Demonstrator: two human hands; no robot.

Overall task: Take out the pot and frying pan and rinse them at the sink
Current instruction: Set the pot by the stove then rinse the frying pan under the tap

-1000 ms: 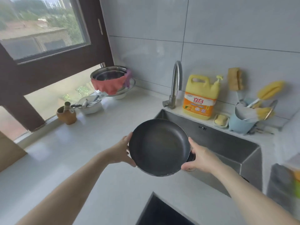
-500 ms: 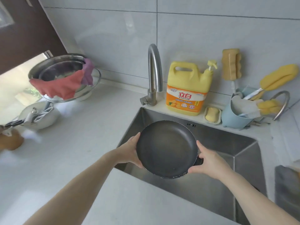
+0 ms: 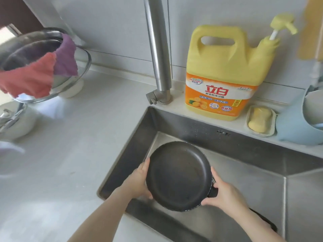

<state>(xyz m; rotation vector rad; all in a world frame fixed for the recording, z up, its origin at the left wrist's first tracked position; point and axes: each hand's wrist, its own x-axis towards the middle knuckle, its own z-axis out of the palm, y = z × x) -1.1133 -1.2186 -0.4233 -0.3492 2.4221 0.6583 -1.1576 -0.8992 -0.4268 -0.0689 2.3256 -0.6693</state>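
A black frying pan (image 3: pixel 179 175) hangs inside the steel sink (image 3: pixel 244 149), its inside facing up towards me. My left hand (image 3: pixel 138 180) grips its left rim. My right hand (image 3: pixel 225 194) holds the right side where the dark handle (image 3: pixel 265 222) starts; the handle runs back under my right forearm. The steel tap (image 3: pixel 157 49) rises behind the sink's left corner, its spout out of view above. No water is running. No pot shows.
A yellow detergent jug (image 3: pixel 225 74) stands on the ledge behind the sink, with a soap dish (image 3: pixel 260 121) and a blue holder (image 3: pixel 300 119) to its right. On the white counter at left sit steel bowls draped with red and purple cloths (image 3: pixel 40 72) and a white bowl (image 3: pixel 15 119).
Both hands have carried the pan from above the counter to the right and down into the sink. My view has moved closer to the sink.
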